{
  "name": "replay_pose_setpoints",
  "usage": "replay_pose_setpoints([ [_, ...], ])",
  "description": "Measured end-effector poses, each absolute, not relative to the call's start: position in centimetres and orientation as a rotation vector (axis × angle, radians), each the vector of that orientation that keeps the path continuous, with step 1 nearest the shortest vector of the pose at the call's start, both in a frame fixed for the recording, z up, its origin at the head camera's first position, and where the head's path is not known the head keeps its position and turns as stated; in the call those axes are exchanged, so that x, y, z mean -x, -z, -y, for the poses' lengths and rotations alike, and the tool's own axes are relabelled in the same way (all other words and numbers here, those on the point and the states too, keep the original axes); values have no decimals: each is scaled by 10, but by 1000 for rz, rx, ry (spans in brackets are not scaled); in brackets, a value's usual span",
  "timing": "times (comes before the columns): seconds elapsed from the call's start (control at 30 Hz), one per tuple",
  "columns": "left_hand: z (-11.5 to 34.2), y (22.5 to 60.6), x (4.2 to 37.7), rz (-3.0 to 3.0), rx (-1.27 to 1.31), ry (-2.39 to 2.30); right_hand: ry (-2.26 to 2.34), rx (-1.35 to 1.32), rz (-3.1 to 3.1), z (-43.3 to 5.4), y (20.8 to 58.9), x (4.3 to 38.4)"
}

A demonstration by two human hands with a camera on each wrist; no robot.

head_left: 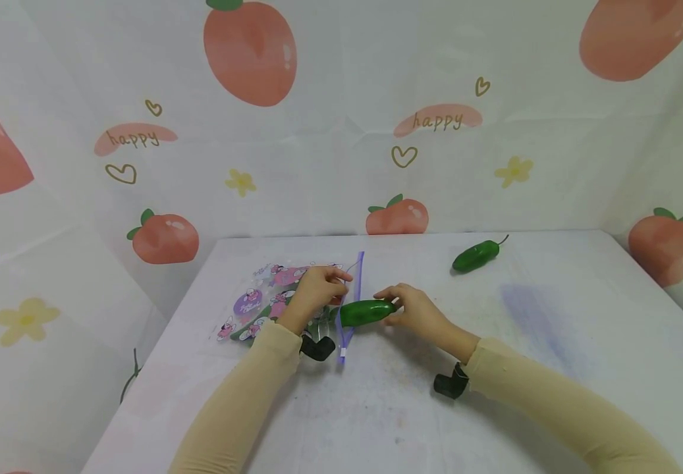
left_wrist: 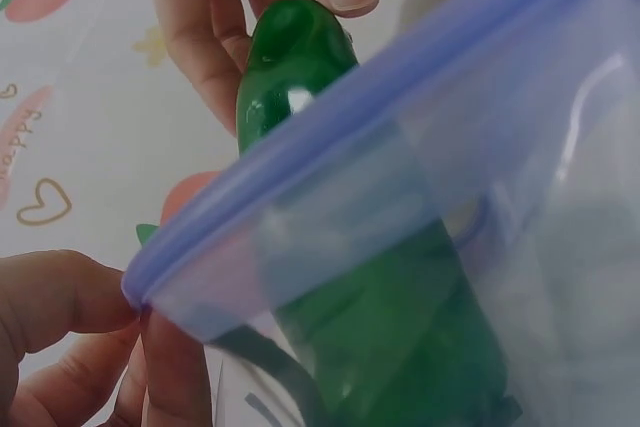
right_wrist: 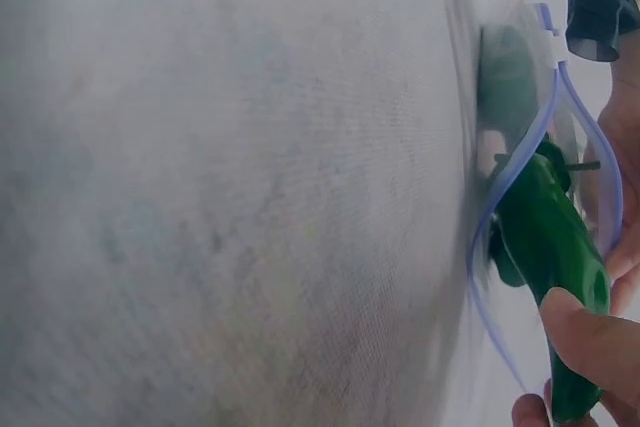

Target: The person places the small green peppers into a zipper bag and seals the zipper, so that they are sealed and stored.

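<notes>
A clear zip bag (head_left: 249, 304) with pink cartoon prints and a purple zip edge (left_wrist: 330, 132) lies on the table, its mouth parted towards the right. My left hand (head_left: 315, 289) pinches the far side of that mouth between thumb and finger. From the right, my right hand (head_left: 417, 317) grips the outer end of a large green pepper (head_left: 367, 312). The pepper's other end is inside the mouth, showing through the plastic in the left wrist view. Deeper in the bag, the right wrist view shows more green shapes (right_wrist: 507, 77), partly hidden.
Another green pepper (head_left: 476, 257) with a thin stem lies at the back right of the white table (head_left: 377, 421). A cloth (head_left: 317, 178) printed with fruit hangs behind the table. Black cameras (head_left: 450, 382) are strapped to both wrists.
</notes>
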State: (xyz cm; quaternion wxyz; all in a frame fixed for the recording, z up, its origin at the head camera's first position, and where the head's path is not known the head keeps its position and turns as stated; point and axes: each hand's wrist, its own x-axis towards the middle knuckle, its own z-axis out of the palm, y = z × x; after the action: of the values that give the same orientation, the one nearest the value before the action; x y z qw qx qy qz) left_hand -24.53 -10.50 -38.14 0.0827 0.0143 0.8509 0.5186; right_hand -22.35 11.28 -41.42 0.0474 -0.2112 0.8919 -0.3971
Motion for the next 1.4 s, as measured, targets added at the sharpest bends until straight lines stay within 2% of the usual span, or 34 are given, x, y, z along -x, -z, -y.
replay_pose_setpoints([
  [0.63, 104, 380, 243, -2545, -42, -1539, 1243, 705, -2670, -109, 413, 222],
  [1.4, 106, 381, 247, -2550, -53, -1529, 1306, 639, -2706, -100, 415, 225],
])
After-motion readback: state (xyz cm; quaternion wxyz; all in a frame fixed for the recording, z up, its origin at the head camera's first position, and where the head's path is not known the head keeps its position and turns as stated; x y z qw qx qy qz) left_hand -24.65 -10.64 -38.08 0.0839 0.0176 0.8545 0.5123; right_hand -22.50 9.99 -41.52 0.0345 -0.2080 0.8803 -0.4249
